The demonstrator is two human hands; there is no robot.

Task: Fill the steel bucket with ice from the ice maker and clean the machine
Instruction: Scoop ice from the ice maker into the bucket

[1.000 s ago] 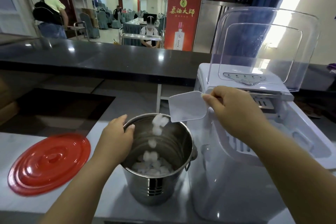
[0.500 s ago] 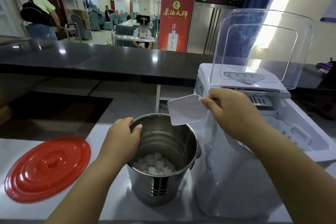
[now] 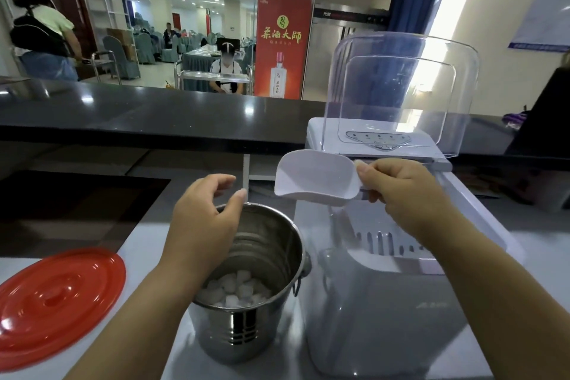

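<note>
A steel bucket (image 3: 243,327) stands on the white counter with a layer of ice cubes (image 3: 236,290) at its bottom. My left hand (image 3: 203,222) hovers just above its left rim, fingers loosely curled and holding nothing. Right of the bucket sits the white ice maker (image 3: 385,287), its clear lid (image 3: 401,92) raised upright. My right hand (image 3: 404,191) grips the handle of a white plastic scoop (image 3: 314,179), held level and empty above the gap between bucket and machine.
A red round lid (image 3: 55,299) lies flat on the counter at the left. A dark raised bar top (image 3: 154,114) runs across behind. Beyond it are a red banner (image 3: 282,43), a seated person and a standing person.
The ice has dropped from the scoop into the bucket. My left hand has let go of the bucket rim and lifted. My right hand has turned the scoop level and raised it.
</note>
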